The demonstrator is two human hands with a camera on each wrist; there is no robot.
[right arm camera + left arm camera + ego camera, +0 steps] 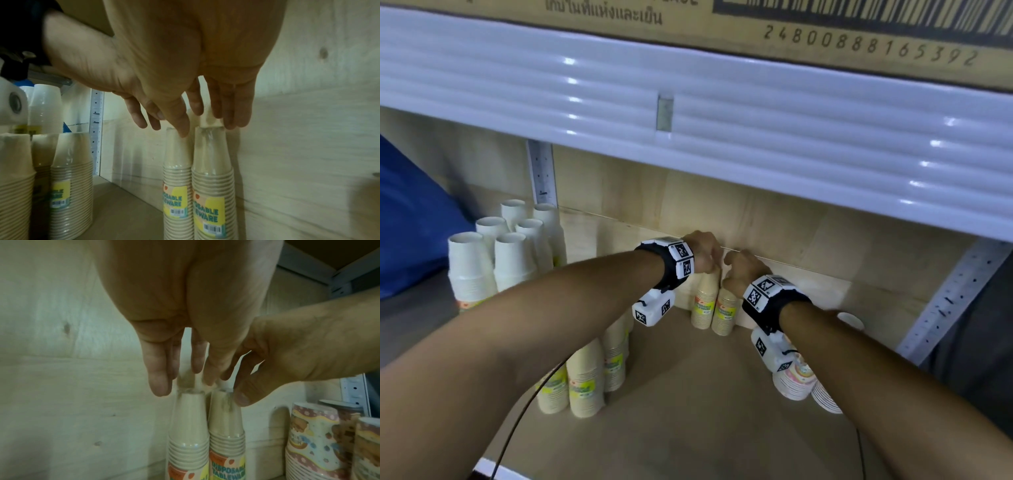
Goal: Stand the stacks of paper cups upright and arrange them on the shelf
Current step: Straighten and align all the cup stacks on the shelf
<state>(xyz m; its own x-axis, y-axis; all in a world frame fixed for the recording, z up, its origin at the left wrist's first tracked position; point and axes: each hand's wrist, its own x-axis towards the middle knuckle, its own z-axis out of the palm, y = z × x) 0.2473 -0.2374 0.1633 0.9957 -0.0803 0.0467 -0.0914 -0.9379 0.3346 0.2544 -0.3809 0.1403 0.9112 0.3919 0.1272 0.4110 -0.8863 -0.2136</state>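
Two plastic-wrapped stacks of beige paper cups [704, 305], yellow labels, upright, touching, at back edge of tan shelf board [705, 394]. My left hand [702, 251] and right hand [744, 270]: fingers straight, tips on their tops, nothing gripped.

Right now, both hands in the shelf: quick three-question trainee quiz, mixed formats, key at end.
1. True or false: the two tan cup stacks by the back wall stand upright, side by side.
2. The white cup stacks stand: A) left of the tan ones, B) right of them, C) on top of them.
3. Fill in: the left hand and right hand each reach a tan stack at its ___.
Key: 1 true; 2 A; 3 top.
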